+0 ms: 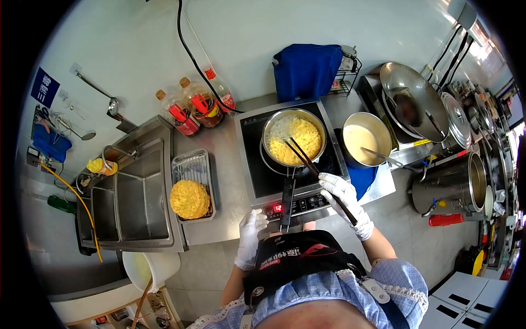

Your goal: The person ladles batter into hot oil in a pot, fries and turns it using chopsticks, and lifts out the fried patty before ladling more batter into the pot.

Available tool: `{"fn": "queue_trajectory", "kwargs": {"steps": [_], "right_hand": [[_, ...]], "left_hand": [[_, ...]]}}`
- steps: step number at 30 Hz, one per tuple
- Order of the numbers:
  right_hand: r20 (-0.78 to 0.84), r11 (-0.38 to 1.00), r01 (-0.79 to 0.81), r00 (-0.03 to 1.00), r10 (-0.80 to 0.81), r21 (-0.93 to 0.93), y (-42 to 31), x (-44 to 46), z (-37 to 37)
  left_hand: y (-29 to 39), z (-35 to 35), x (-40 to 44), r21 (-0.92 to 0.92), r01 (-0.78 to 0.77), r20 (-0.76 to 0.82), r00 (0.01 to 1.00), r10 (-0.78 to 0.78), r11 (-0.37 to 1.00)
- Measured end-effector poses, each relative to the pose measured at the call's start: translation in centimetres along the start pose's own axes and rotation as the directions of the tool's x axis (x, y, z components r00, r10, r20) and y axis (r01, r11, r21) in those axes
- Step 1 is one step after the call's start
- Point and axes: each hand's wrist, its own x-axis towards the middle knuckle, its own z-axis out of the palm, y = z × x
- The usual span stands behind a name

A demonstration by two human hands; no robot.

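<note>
My right hand, in a white glove, is closed around long dark chopsticks. Their tips reach into a saucepan, touching a yellow clump of noodles in bubbling liquid. The saucepan sits on an induction cooker with a lit red display, its black handle pointing toward me. My left hand, also gloved, is held left of that handle, apart from it, fingers loosely bent and holding nothing visible. Left of the cooker, another round yellow noodle cake lies on a wire-rack tray.
Right of the cooker stands a pot of pale yellow liquid with a ladle in it. A large wok is farther right. On the left are a metal sink and several bottles; a blue cloth hangs behind.
</note>
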Motion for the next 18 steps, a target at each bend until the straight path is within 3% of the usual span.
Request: {"fn": "queue_trajectory", "kwargs": {"steps": [18], "right_hand": [[0.001,1.0,0.02,1.0,-0.02,0.006,0.29,-0.14,0.0]], "left_hand": [[-0.06,0.17,0.0,0.01,-0.011,0.025,1.0,0.011,1.0]]}}
